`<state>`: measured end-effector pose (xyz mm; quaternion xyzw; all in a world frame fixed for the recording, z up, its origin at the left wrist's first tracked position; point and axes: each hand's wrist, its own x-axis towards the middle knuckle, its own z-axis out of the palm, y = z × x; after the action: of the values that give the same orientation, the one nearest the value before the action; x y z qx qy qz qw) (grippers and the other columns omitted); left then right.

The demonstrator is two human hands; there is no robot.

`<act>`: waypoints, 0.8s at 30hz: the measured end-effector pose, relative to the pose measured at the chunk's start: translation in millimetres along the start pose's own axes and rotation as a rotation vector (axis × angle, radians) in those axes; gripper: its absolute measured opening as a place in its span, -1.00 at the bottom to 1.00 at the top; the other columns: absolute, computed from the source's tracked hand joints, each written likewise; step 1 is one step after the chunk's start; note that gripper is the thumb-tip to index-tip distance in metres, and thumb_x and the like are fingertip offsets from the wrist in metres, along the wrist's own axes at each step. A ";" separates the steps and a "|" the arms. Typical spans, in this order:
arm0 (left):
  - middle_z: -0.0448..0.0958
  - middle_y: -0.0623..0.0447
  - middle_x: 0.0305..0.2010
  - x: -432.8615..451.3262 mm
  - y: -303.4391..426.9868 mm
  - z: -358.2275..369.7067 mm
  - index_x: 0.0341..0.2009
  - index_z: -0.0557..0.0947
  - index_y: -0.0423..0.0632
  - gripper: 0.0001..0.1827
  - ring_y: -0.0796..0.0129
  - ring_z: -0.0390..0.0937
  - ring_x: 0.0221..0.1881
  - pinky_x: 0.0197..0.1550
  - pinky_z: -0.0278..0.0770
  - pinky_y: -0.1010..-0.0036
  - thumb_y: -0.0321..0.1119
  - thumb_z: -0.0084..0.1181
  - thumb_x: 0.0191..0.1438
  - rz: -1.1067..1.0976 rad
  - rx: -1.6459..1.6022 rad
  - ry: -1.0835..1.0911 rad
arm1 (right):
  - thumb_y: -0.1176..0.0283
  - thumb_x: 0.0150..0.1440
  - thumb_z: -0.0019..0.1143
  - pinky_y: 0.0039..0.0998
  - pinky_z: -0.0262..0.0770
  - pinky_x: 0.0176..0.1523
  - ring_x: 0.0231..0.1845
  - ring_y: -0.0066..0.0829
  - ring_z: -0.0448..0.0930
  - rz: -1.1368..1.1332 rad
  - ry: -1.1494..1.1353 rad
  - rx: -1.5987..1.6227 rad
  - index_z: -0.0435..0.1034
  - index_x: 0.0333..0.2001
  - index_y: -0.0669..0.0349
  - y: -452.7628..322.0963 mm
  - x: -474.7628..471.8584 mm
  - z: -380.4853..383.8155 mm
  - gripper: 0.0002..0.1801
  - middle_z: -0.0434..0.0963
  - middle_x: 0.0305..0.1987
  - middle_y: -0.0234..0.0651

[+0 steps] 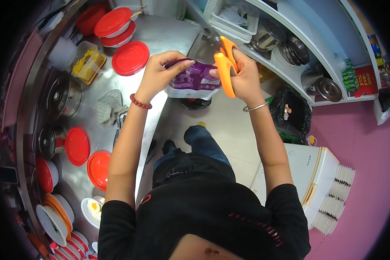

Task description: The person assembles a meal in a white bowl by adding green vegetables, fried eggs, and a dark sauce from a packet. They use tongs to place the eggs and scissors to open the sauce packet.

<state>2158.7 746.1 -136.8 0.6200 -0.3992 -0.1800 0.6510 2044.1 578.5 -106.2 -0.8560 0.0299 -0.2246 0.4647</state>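
Note:
A purple plastic pouch [191,79] with a pale lower band hangs in front of me, off the counter's right edge. My left hand [164,70] pinches its upper left corner between thumb and fingers. In my right hand [245,73] are scissors with orange handles [227,73]. Their metal blades [208,29] point up and away, looking blurred, above the pouch. A finger of my right hand lies at the pouch's right side; whether it grips the pouch there is partly hidden by the handles.
Left is a steel counter [162,32] with red lids [130,58], a tub of yellow food [88,61], lidded pots [63,94], a cloth [110,105] and a bowl with egg [93,208]. Right stand a white shelf [291,16], a black-lined bin [291,113] and a white chest freezer [299,165].

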 end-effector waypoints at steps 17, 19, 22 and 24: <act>0.35 0.07 -0.05 60.5 -165.6 215.8 -0.03 0.27 -0.05 -0.54 0.28 0.31 -0.03 0.01 0.25 0.28 -0.30 0.03 -0.05 -0.189 -1.412 0.473 | 0.67 -0.28 0.20 -0.59 0.35 -0.27 -0.46 -0.60 0.41 0.312 0.143 0.704 0.21 -0.52 0.17 125.5 14.6 -125.7 -0.69 0.35 -0.50 -0.45; 0.36 0.06 -0.08 61.4 -160.6 212.5 -0.02 0.25 -0.03 -0.55 0.26 0.32 -0.04 -0.04 0.31 0.25 -0.37 0.01 -0.05 -0.207 -1.296 0.496 | 0.62 -0.20 0.16 -0.63 0.34 -0.31 -0.46 -0.65 0.40 0.420 0.109 0.441 0.22 -0.46 0.20 144.9 15.5 -152.1 -0.74 0.34 -0.47 -0.47; 0.34 0.10 -0.08 67.6 -151.1 209.3 -0.04 0.23 0.02 -0.56 0.29 0.32 -0.05 -0.03 0.29 0.22 -0.47 -0.01 -0.06 -0.199 -1.298 0.588 | 0.51 -0.01 -0.01 -0.66 0.32 -0.36 -0.49 -0.69 0.37 0.395 0.166 0.407 0.23 -0.34 0.27 176.0 7.7 -185.3 -0.85 0.34 -0.52 -0.43; 0.34 0.07 -0.09 75.3 -154.0 201.8 -0.04 0.24 -0.01 -0.54 0.26 0.34 -0.06 -0.04 0.32 0.23 -0.52 -0.01 -0.08 -0.189 -1.320 0.553 | 0.39 0.08 -0.15 -0.68 0.28 -0.38 -0.49 -0.69 0.35 0.281 0.147 0.397 0.22 -0.26 0.33 179.9 -4.2 -207.4 -0.78 0.33 -0.55 -0.41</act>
<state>2095.3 531.8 -278.6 0.1525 0.0275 -0.2757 0.9487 1983.1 315.5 -156.3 -0.7168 0.1377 -0.2210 0.6468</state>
